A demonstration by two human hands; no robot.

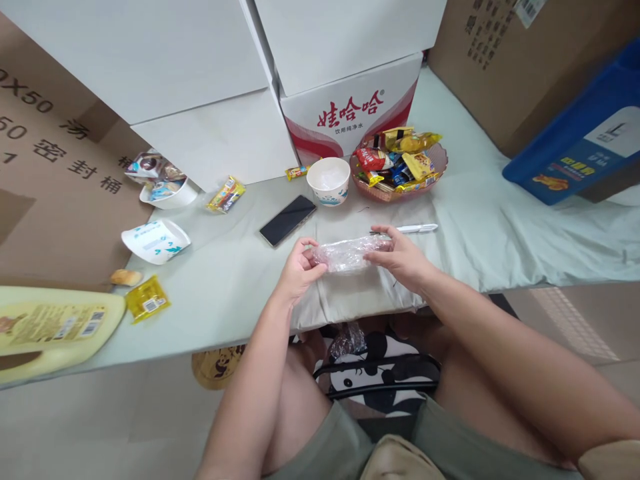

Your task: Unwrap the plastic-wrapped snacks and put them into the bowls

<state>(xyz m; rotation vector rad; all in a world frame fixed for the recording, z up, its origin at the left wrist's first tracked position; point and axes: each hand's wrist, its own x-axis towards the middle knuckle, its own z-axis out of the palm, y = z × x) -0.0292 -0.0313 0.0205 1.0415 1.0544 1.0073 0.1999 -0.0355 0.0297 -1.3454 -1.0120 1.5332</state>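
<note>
Between my two hands, just over the front edge of the cloth-covered table (220,280), is a crinkled clear plastic wrapper (345,256). My left hand (301,268) pinches its left end between thumb and fingers. At the other end my right hand (397,257) grips it the same way. What the plastic contains, if anything, cannot be made out. Behind my right hand lies a white pen (420,229). A dark phone (289,221) rests beyond my left hand, with a white paper bowl (329,183) at its far right.
A pink glass bowl (439,175) of packaged snacks stands at the back. Leftward are a tipped paper bowl (156,241), a yellow packet (149,299) and a pale yellow jug (60,327). Cardboard boxes (505,73) and a blue jug (575,143) border the right.
</note>
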